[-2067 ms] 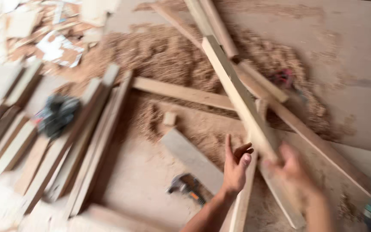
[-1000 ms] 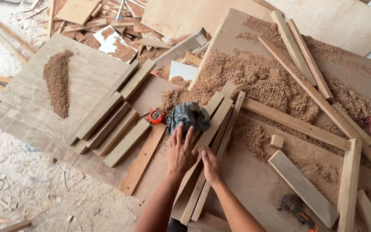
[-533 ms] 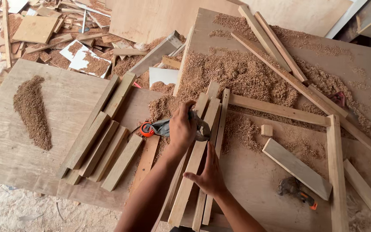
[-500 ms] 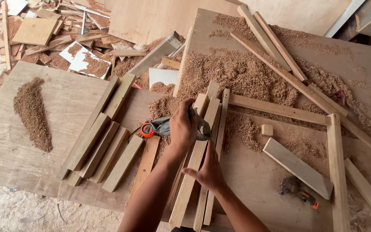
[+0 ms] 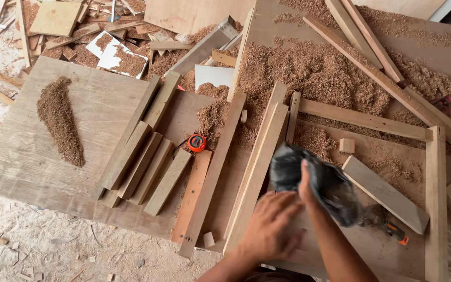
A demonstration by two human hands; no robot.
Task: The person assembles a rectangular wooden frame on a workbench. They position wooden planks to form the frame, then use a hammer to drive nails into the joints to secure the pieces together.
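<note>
1. I have a single view, from the camera worn on the person's head.
2. It looks steeply down, almost straight onto the plywood table (image 5: pixel 37 156).
3. It sits close: the left hand (image 5: pixel 267 230) and right hand (image 5: pixel 309 183) enter from the bottom edge, forearms cut off.
4. The top of the frame reaches the far scrap pile (image 5: pixel 110 47); the floor (image 5: pixel 53 245) shows at lower left.
5. With only one view, no overlap exists.

Hands (image 5: pixel 283 219) on planer (image 5: pixel 317 183), wood strips (image 5: pixel 259 162)
</note>
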